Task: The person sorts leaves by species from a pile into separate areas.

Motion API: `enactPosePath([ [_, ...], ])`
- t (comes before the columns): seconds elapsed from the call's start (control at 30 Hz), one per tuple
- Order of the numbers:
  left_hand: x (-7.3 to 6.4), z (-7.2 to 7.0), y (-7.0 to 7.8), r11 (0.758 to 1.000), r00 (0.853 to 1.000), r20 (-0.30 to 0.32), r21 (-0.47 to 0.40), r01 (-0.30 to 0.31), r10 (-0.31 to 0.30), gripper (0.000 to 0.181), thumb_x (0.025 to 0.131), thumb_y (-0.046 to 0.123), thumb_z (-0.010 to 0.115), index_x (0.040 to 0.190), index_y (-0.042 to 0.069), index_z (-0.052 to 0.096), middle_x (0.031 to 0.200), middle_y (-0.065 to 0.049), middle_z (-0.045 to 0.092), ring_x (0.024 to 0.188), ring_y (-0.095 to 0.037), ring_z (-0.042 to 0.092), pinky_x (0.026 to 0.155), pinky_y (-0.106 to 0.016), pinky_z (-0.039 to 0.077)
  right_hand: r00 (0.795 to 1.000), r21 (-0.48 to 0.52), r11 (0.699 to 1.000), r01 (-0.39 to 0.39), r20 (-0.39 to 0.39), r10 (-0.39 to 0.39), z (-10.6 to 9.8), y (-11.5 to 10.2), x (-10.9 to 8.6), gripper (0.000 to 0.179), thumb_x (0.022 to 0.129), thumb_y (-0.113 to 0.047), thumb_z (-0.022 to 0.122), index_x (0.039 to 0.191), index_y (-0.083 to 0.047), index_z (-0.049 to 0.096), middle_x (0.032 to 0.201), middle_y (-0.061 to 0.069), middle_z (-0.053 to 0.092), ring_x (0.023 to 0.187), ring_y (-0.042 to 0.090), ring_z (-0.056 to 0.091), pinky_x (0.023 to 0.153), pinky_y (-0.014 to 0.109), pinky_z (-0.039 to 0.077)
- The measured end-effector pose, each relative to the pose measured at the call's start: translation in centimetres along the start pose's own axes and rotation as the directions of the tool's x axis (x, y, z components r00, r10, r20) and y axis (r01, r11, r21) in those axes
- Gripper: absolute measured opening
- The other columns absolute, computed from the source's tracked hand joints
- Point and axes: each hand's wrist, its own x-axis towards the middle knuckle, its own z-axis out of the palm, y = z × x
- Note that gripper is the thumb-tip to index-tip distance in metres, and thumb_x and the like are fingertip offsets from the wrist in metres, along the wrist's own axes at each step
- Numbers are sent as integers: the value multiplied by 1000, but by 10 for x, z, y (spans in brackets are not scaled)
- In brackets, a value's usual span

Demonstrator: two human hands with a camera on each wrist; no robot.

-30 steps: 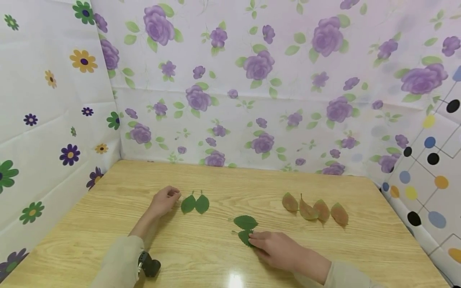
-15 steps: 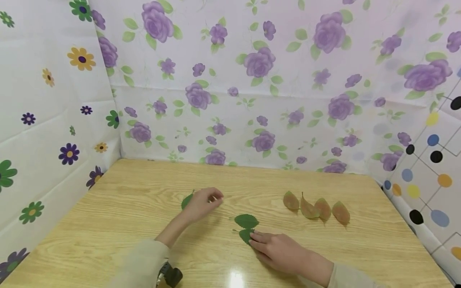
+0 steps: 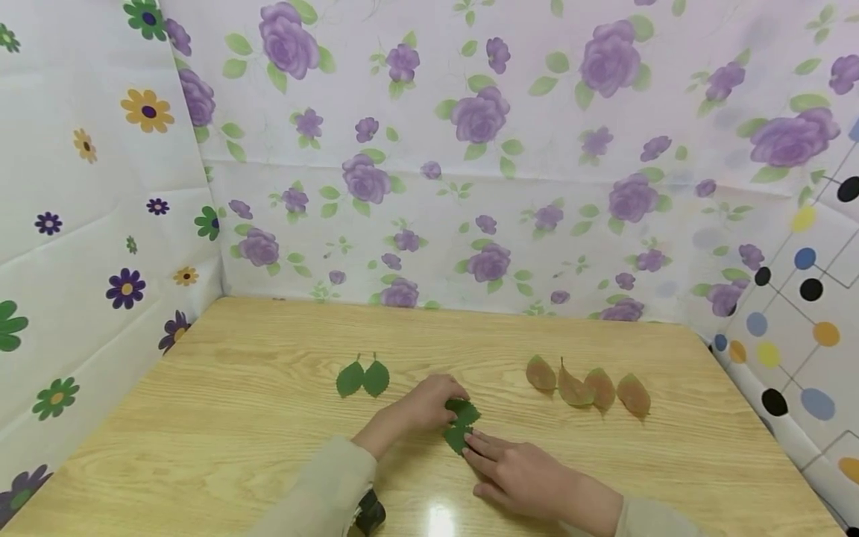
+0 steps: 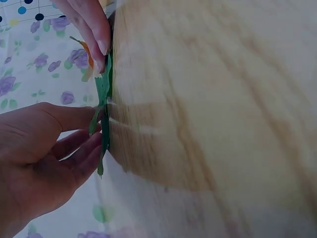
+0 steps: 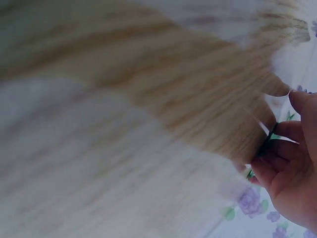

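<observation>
Two serrated green leaves lie one above the other near the middle of the table in the head view. My left hand (image 3: 429, 404) pinches the upper leaf (image 3: 464, 411) between thumb and fingers at its stem end. On the right edge of the lower leaf (image 3: 456, 440), the extended fingertips of my right hand (image 3: 526, 475) press down. The left wrist view shows both leaves (image 4: 103, 89) edge-on against the tabletop, with the left hand (image 4: 44, 153) at their stems. Only a dark green leaf edge (image 5: 270, 136) shows beside the right hand (image 5: 292, 153) in its wrist view.
Another pair of green leaves (image 3: 362, 379) lies side by side, stems up, at the left of the wooden table (image 3: 235, 418). Several reddish-brown leaves (image 3: 600, 389) form a row at the right. Flower-patterned cloth (image 3: 429, 224) hangs behind the table.
My left hand has moved right, from beside the left leaf pair over to the upper middle leaf, and has taken hold of it. The right hand has stayed on the lower leaf.
</observation>
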Motion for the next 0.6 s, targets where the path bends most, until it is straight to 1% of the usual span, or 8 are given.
enactPosePath([
  [0.13, 1, 0, 1, 1000, 1000, 16, 10, 14, -14, 29, 86, -1, 69, 115, -1, 67, 109, -8, 60, 102, -21, 56, 86, -28, 48, 1000, -9, 1000, -14, 16, 14, -1, -2, -1, 52, 104, -38, 42, 133, 2, 55, 139, 21, 49, 124, 29, 51, 90, 34, 51],
  [0.3, 5, -2, -3, 998, 999, 30, -54, 41, -39, 22, 85, -2, 70, 106, -1, 64, 100, -9, 59, 96, -22, 55, 84, -30, 48, 999, -3, 1000, -24, 21, 24, -1, -3, -2, 52, 104, -37, 43, 133, 3, 55, 139, 22, 48, 125, 29, 50, 91, 35, 50],
  [0.43, 8, -3, -7, 993, 997, 39, -99, 65, -61, 24, 82, -1, 74, 102, 0, 61, 97, -10, 58, 93, -25, 56, 81, -32, 49, 999, 13, 1000, -28, 16, 27, -1, -4, -1, 50, 103, -35, 45, 133, 4, 55, 139, 22, 48, 125, 30, 50, 91, 35, 51],
  [0.6, 10, -4, -11, 988, 994, 48, -118, 100, -95, 23, 81, 2, 76, 97, 1, 60, 93, -8, 56, 88, -22, 54, 79, -33, 48, 1000, 20, 999, -28, 1, 28, -1, -4, 1, 47, 103, -31, 47, 132, 4, 56, 137, 22, 49, 123, 30, 52, 89, 35, 52],
])
